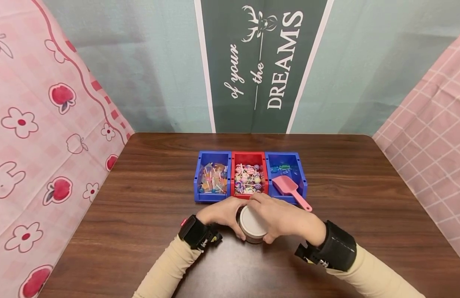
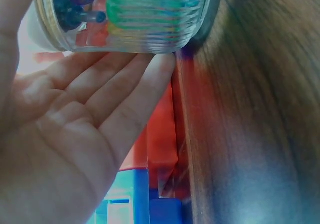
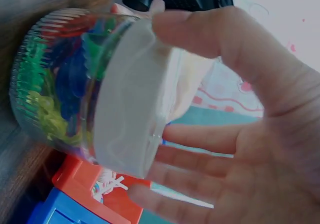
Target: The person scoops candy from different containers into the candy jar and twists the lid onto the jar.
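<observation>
A clear ribbed jar (image 3: pixel 55 84) with colourful pieces inside stands upright on the table, a white lid (image 1: pixel 252 221) on its top. My left hand (image 1: pixel 226 212) holds the jar from the left; in the left wrist view its fingers lie along the glass wall (image 2: pixel 145 14). From the right, my right hand (image 1: pixel 282 215) grips the lid, with the thumb at the near rim and the fingers around the far side. The right wrist view shows the thumb (image 3: pixel 187 32) touching the lid's edge. The far fingertips are partly hidden behind the lid.
Behind the hands stand three joined bins: a blue bin (image 1: pixel 200 198) with lollipop-like sweets, a red bin (image 1: pixel 248 157) with striped lollipops, and another blue bin (image 1: pixel 282 157) with a few blue and green pieces. A pink scoop (image 1: pixel 289 188) leans out over its front edge.
</observation>
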`<action>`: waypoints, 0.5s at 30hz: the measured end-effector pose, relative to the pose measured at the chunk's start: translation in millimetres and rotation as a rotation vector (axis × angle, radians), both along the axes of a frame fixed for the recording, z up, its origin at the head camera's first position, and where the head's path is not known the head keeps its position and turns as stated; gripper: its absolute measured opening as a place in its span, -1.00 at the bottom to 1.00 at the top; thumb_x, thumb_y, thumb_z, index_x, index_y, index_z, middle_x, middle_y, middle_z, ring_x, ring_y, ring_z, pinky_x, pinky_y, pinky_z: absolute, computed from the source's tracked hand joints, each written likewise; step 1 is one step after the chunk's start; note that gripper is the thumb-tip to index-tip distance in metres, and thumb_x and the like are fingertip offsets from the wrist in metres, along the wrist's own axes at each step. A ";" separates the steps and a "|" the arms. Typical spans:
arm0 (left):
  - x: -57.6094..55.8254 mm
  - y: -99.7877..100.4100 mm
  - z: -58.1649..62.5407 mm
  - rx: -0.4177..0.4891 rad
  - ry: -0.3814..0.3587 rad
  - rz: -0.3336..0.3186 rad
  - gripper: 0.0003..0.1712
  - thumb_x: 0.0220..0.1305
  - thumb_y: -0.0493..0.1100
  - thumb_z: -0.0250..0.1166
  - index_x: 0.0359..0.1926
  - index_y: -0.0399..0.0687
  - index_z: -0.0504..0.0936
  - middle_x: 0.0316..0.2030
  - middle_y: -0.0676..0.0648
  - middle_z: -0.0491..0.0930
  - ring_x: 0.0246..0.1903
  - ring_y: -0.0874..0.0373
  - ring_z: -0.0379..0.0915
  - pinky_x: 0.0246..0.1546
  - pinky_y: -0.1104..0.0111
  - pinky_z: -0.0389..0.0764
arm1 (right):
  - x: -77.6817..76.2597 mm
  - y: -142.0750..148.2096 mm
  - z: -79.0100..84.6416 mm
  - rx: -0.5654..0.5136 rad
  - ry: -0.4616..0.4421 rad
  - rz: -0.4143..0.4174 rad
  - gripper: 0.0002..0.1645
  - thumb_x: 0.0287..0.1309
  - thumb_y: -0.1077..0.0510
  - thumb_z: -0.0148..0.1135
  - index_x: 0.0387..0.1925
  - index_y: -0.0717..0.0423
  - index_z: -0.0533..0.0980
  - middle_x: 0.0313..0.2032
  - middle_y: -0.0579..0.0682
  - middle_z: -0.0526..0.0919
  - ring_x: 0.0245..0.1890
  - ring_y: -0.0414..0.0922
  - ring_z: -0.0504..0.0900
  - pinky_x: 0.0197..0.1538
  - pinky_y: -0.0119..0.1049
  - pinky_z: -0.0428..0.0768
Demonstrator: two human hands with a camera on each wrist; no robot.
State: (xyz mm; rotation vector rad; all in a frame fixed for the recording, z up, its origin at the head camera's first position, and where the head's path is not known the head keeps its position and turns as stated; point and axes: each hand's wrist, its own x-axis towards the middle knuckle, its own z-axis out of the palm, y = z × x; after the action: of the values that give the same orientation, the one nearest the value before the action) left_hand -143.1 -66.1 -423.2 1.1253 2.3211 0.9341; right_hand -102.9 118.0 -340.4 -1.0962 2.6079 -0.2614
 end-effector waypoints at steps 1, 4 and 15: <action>-0.1 0.0 -0.1 0.001 -0.001 0.000 -0.04 -0.49 -0.05 0.63 0.10 -0.13 0.49 -0.06 -0.02 0.63 -0.10 0.31 0.46 0.06 0.44 0.51 | -0.5 0.9 0.5 -0.007 -0.016 0.013 -0.02 -0.54 0.06 0.61 0.07 0.25 0.41 0.00 0.07 0.46 -0.02 -0.02 0.42 0.05 -0.06 0.59; -0.4 0.2 -0.9 0.007 0.002 -0.006 -0.04 -0.49 -0.05 0.63 0.11 -0.12 0.49 -0.06 -0.02 0.64 -0.10 0.31 0.46 0.06 0.44 0.52 | -2.0 2.1 0.7 -0.026 -0.028 0.026 -0.08 -0.48 0.09 0.59 0.06 0.27 0.42 -0.02 0.08 0.48 -0.06 -0.02 0.45 0.03 -0.07 0.60; 1.0 0.3 -1.3 0.012 -0.023 0.007 -0.11 -0.52 -0.06 0.64 0.02 -0.09 0.55 -0.20 0.03 0.65 -0.23 0.33 0.47 -0.09 0.48 0.56 | 6.9 -9.1 -11.4 -0.026 0.200 -0.215 -0.02 -0.57 -0.36 0.50 -0.27 0.36 0.45 -0.45 0.14 0.52 -0.54 -0.03 0.49 -0.46 -0.11 0.65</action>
State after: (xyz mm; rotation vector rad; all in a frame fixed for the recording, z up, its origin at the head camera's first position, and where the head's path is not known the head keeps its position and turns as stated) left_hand -142.1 -65.8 -424.5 1.1057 2.3054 0.9602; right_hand -96.1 109.0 -351.8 -0.8902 2.9128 -0.2447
